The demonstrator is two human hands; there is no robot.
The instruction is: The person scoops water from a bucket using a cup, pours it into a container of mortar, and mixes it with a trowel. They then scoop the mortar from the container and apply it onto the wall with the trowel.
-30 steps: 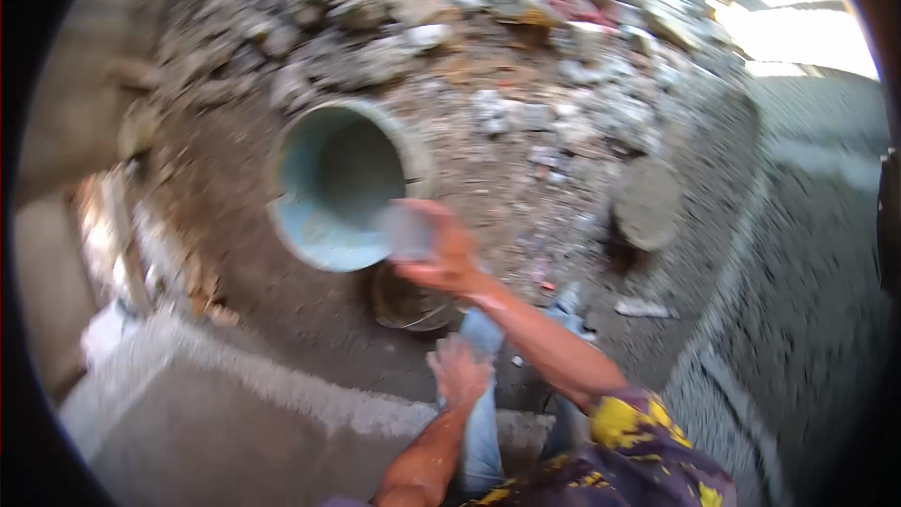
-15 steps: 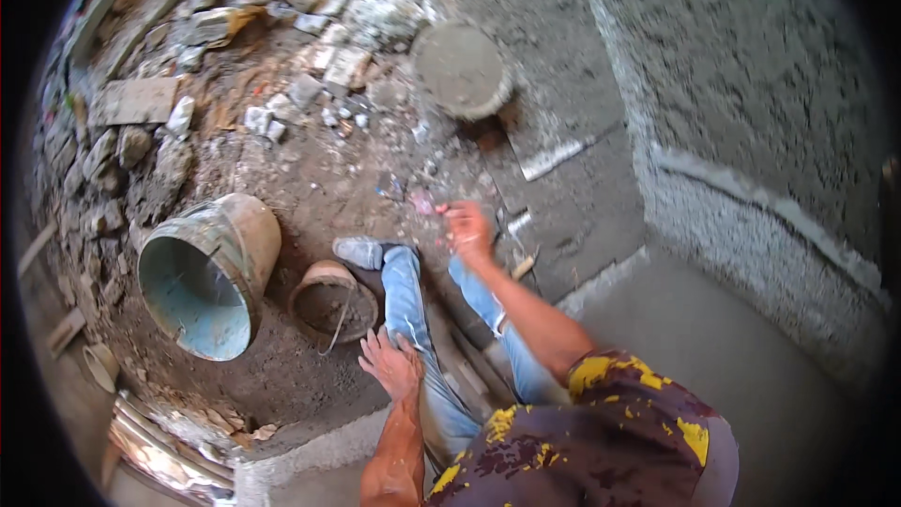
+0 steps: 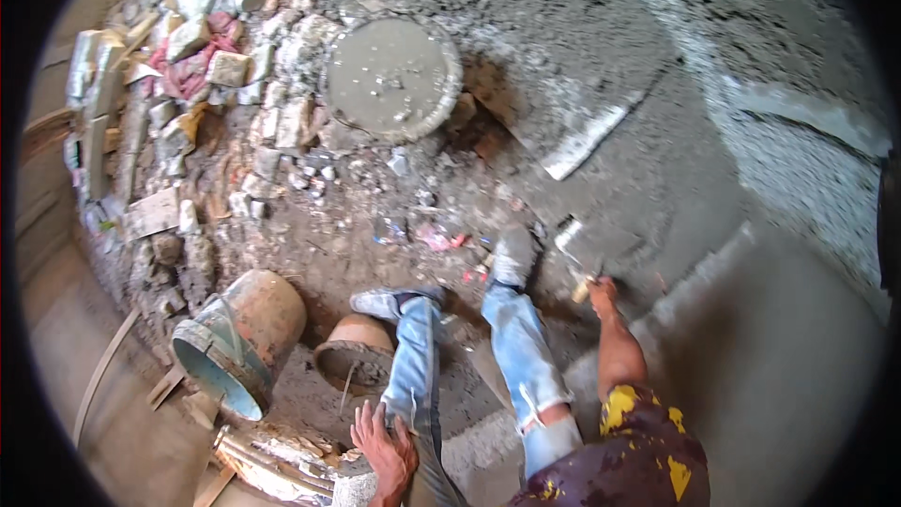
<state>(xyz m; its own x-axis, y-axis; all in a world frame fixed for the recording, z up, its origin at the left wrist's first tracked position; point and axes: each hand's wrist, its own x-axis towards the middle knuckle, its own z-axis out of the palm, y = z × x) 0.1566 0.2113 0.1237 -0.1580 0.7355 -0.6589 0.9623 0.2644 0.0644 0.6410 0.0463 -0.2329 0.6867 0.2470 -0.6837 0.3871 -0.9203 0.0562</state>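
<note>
My right hand [image 3: 603,295] is down on the wet grey floor, its fingers closed at the wooden handle of a trowel [image 3: 583,289]. Grey mortar makes the trowel's blade hard to tell from the floor. My left hand [image 3: 385,449] rests on my left leg with its fingers spread, holding nothing. Just beyond it stands a small bucket [image 3: 355,343] with a wire handle and some dark mortar inside. A round basin [image 3: 394,80] full of wet grey mortar sits farther ahead.
A large bucket [image 3: 258,319] with a pale blue inside lies tipped at left. Broken bricks and rubble [image 3: 225,69] cover the far left. A hole [image 3: 485,113] opens beside the basin. Roughly plastered wall [image 3: 798,155] rises at right, with a smooth grey surface [image 3: 770,338] nearer me.
My right hand has gone from the air above my legs down to the trowel at the right. The left hand stays on my leg. My right foot has come into view as the view shifted.
</note>
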